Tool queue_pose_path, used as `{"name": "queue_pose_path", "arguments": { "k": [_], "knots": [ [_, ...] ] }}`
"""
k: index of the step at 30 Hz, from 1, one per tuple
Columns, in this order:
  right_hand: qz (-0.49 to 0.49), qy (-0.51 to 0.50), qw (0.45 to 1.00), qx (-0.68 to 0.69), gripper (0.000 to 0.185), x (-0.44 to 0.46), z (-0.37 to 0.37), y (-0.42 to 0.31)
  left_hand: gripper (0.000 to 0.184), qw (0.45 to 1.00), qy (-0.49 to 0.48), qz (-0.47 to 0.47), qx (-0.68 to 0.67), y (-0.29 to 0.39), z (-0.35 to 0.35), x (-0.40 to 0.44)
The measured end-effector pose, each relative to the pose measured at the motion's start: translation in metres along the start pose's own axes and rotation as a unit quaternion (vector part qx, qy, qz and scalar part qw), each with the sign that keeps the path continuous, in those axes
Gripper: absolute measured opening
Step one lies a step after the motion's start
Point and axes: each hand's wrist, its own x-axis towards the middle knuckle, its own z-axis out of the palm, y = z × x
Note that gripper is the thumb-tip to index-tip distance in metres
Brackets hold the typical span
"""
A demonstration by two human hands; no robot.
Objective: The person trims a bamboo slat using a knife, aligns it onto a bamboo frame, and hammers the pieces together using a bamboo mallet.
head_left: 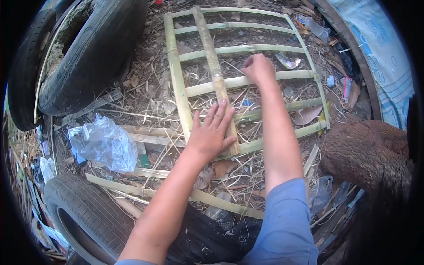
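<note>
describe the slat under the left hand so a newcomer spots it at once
Find the bamboo frame on the littered ground. Beside its left rail, a straight slat runs across the ribs, the left hand resting near its lower end. Its brown, mottled upper stretch sets it apart from the paler, greener bamboo frame.

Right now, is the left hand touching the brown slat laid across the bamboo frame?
Touching. The head view shows the left hand spread flat, fingers and thumb laid over the near part of the brown slat.
</note>
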Motion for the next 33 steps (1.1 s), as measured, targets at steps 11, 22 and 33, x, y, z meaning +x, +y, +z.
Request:
{"name": "queue_pose_path", "arguments": {
  "k": [11,22,33],
  "knots": [
    [-0.005,0.017,0.998,-0.065,0.014,-0.011,-0.004,-0.009,0.079,1.0,0.014,-0.005,0.002,0.0,0.003,-0.001],
    [0.042,-0.075,0.994,-0.074,0.015,-0.001,-0.014,-0.005,0.078,1.0,0.017,-0.004,-0.01,-0.001,0.005,-0.001],
    [-0.002,0.012,0.999,-0.049,0.022,0.003,-0.008,-0.015,0.078,1.0,0.018,-0.002,-0.004,-0.001,0.003,-0.001]
  ]
}}
